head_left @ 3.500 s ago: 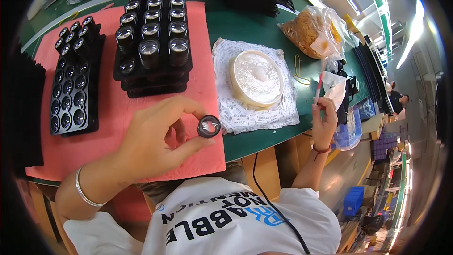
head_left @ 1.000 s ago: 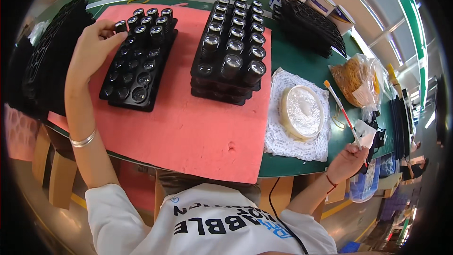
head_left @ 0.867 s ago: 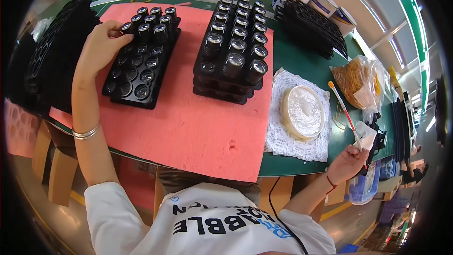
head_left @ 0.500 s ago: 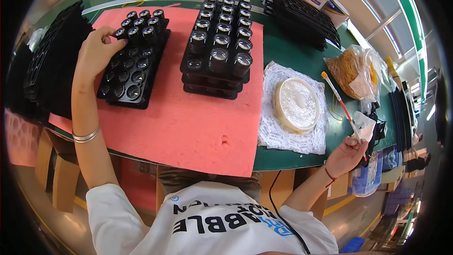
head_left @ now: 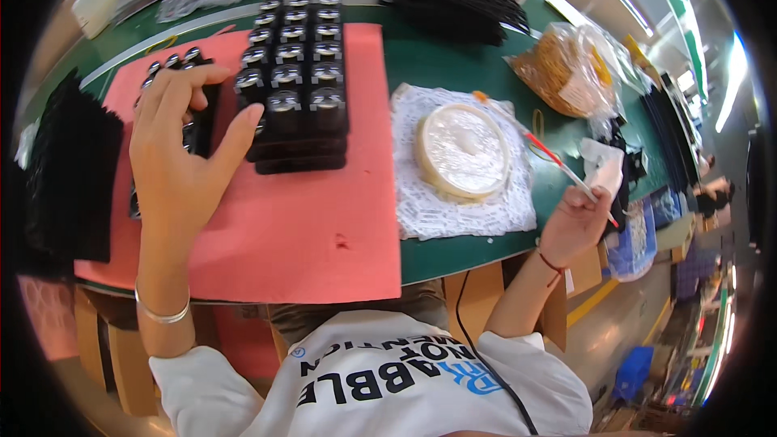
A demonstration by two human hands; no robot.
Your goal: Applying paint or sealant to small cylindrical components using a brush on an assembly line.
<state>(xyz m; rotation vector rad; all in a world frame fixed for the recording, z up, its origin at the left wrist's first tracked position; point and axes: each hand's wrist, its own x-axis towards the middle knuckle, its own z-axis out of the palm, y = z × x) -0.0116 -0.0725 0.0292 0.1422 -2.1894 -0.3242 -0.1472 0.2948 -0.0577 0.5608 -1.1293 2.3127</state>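
Observation:
My left hand [head_left: 182,142] is raised with thumb and fingers spread and nothing in it. It hovers over a black holed tray [head_left: 193,136] with several shiny-topped pieces, mostly hidden behind the hand. Just right of my thumb stands a stack of black trays [head_left: 303,160], its top filled with rows of black cylinders [head_left: 285,107] with clear, shiny ends. My right hand [head_left: 573,222] grips a thin paintbrush [head_left: 558,159] with a red-and-white handle. The brush's orange tip points toward a round cream dish [head_left: 465,150] with a glossy wrapped top.
A pink foam mat [head_left: 299,235] lies under the trays on the green table. The dish rests on a printed white cloth [head_left: 413,210]. Black tray stacks stand at far left [head_left: 73,178] and back [head_left: 453,4]. A bag of rubber bands [head_left: 558,73] and white tissue [head_left: 600,166] lie at right.
My left hand has moved from the smaller tray's pieces toward the tall stack, its fingers opening. The whole view has shifted right. My right hand still holds the paintbrush.

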